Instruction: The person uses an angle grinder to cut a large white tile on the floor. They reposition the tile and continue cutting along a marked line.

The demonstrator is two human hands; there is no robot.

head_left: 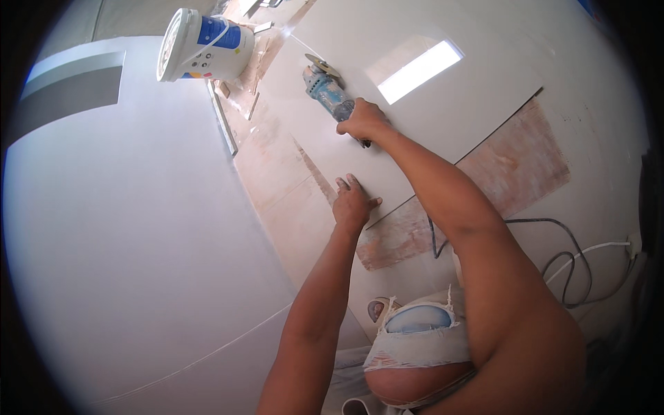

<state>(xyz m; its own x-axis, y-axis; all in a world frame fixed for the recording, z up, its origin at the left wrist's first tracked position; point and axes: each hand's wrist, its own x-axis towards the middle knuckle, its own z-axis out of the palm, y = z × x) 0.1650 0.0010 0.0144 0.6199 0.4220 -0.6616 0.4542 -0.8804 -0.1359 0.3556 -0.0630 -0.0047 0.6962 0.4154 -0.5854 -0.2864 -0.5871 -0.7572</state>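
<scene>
I'm in a room under building work, a tiling site by the look of it. Large glossy off-white tile (453, 107) lies beside a dusty reddish-brown bare strip (519, 155), next to a plain pale lavender wall (138, 207). A white plastic bucket with a blue label (207, 48) stands among scraps, a black rubbery cable (551, 220) loops across the floor, and my right hand (364, 120) grips a dusty blue angle grinder (330, 95).

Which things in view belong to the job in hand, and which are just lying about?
In use:
- grinder, in the right hand
- tile, under the left hand
- black cord, probably the grinder's

Lying about, it seems:
- bucket
- thin strip beside it
</scene>
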